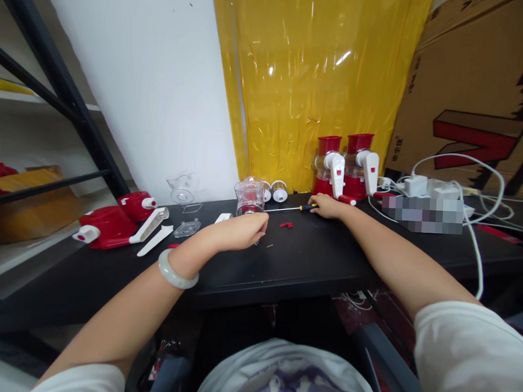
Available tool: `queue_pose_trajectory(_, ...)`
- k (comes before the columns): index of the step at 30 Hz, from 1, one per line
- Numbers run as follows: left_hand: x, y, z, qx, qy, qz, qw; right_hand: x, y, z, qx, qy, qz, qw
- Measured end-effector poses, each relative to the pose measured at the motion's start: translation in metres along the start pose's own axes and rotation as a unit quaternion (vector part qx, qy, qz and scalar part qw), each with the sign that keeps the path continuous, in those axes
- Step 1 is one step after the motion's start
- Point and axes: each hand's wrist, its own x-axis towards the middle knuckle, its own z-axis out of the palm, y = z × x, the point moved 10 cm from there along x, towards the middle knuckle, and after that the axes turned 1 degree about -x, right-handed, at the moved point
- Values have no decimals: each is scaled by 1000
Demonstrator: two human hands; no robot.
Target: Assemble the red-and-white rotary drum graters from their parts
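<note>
My right hand point(326, 206) grips the black and yellow handle of a screwdriver point(289, 209), whose shaft lies low over the tabletop and points left. My left hand point(247, 230) is bent downward with its fingers closed just above the table; what they hold, if anything, is hidden. Small metal screws point(270, 245) lie beside those fingers. A red plastic piece point(286, 225) rests between the two hands. Behind my left hand stands a clear plastic housing point(250, 196) with red showing through it. Metal grater drums point(280, 191) sit to its right.
Two assembled red and white rotary graters point(328, 167) stand at the back right, near a white charger with cables point(415, 185). At left are a red grater base point(108, 226), white handle parts point(155, 241) and clear plastic parts point(187, 228). A cardboard box point(468, 96) stands behind.
</note>
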Motion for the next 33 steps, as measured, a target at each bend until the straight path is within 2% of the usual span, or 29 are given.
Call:
queue_pose_trajectory(5,4,2,9,-6,-22,2,1000,0,-1,-1,24,5,1,1000)
queue_pose_trajectory(12,9,0,4,-24,24,13,999,0,5,-9,66,41,11,997)
queue_pose_trajectory(15,6,0,3,-126,37,13,991,-1,6,-15,77,56,7,995)
queue_pose_trajectory(17,4,0,2,-238,48,15,970,-2,5,-19,89,66,8,994)
queue_pose_trajectory(19,1,-5,-7,-354,83,12,932,-2,5,-22,107,71,14,992)
queue_pose_trajectory(21,-6,-21,-25,-445,162,1,881,-2,5,-22,127,73,28,989)
queue_pose_trajectory(24,-30,-64,-66,-520,359,-16,775,-2,9,-25,153,99,53,982)
queue_pose_trajectory(26,-52,-94,-83,-549,469,-30,691,-3,6,-36,168,157,37,972)
queue_pose_trajectory(28,-64,-117,-86,-578,521,-56,625,-9,-3,-55,180,240,-17,954)
queue_pose_trajectory(29,-67,-126,-84,-589,532,-73,604,-14,-10,-65,183,282,-51,940)
queue_pose_trajectory(31,-70,-138,-78,-596,547,-106,579,-27,-24,-83,174,348,-113,914)
queue_pose_trajectory(33,-71,-144,-71,-595,556,-127,566,-39,-39,-96,148,386,-156,897)
